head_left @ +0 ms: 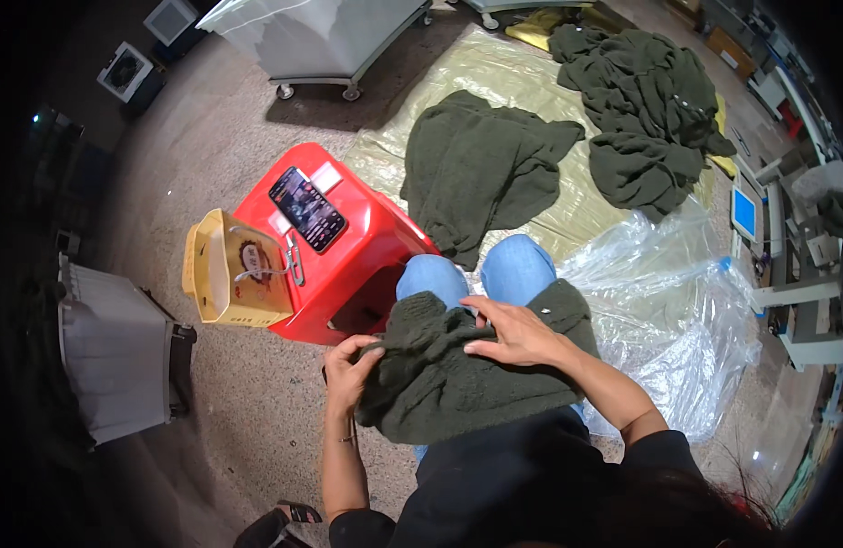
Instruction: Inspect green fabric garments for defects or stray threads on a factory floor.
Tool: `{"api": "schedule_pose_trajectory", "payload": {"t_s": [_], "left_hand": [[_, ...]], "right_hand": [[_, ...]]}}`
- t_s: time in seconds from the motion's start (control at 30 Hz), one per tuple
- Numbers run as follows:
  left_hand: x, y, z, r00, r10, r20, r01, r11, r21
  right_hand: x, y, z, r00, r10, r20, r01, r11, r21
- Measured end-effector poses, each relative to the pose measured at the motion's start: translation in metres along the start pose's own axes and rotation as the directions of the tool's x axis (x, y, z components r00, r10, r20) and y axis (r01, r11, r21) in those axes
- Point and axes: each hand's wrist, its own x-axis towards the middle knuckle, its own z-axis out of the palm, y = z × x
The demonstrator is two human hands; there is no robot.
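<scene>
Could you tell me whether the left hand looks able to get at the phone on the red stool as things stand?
Probably yes: the left hand grips the sweater edge, but the phone lies uncovered on the stool just ahead.

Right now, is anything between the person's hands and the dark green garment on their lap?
Nothing visible. The left hand grips the edge of the dark green knitted garment on the lap, and the right hand lies flat on top of it. The red stool stands beside the knees, clear of both hands.
</scene>
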Motion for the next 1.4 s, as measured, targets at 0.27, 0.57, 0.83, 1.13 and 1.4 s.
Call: {"api": "schedule_pose_trajectory", "payload": {"t_s": [0.27,0.57,0.83,1.13,1.4], "left_hand": [[-0.006,0.024,-0.006,0.97,-0.192,0.151,0.231,0.919,-0.318],[-0.002,0.049,0.063,0.911,-0.189,0.367,0.401,0.618,-0.676],[0.006,0.072,0.1,0.898,-0.151,0.414,0.312,0.881,-0.356],[-0.004,0.057,0.098,0.922,-0.166,0.349,0.224,0.966,-0.132],[-0.003,0.055,0.096,0.89,-0.253,0.378,0.403,0.823,-0.4]], "right_hand": [[0.012,0.005,-0.005,0.997,0.072,0.013,-0.073,0.966,0.25],[-0.01,-0.021,-0.042,0.874,-0.129,-0.468,0.183,0.981,0.07],[-0.014,-0.036,-0.022,0.93,-0.336,-0.147,0.353,0.928,0.116],[-0.021,-0.039,-0.016,0.975,-0.193,-0.11,0.211,0.96,0.182],[-0.015,-0.036,-0.017,0.954,-0.298,-0.032,0.299,0.941,0.158]]}}
